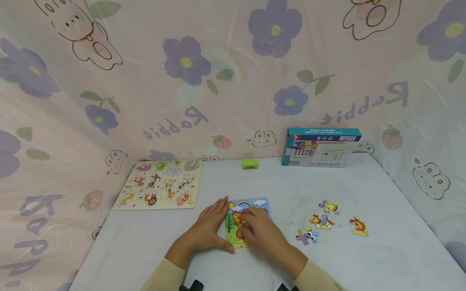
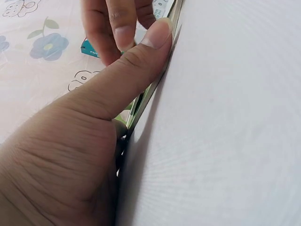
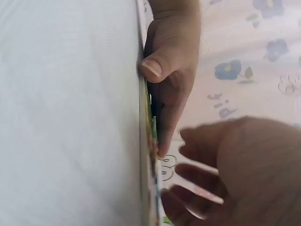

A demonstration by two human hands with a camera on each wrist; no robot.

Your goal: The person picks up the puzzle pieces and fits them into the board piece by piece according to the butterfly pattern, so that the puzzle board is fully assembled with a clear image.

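Note:
A small, colourful jigsaw puzzle board (image 1: 260,202) with a rainbow, clouds and a tree lies flat on the white table. My left hand (image 1: 209,226) rests along its left side with fingers straight, the thumb (image 2: 136,66) at the near edge. Over the middle of the board is my right hand (image 1: 263,232), fingers bent loosely and pointing down at the orange-and-yellow animal picture (image 1: 238,219). In the right wrist view, gaps show between those fingers (image 3: 197,174), and no piece appears between them. Part of the picture is hidden under the right hand.
Loose puzzle pieces lie to the right: a yellow one (image 1: 330,207), an orange-and-purple one (image 1: 322,222), a purple one (image 1: 307,236) and a snail-like one (image 1: 359,226). Farther back are an animal peg board (image 1: 120,204), a green block (image 1: 250,163) and a teal box (image 1: 320,147) against the curtain.

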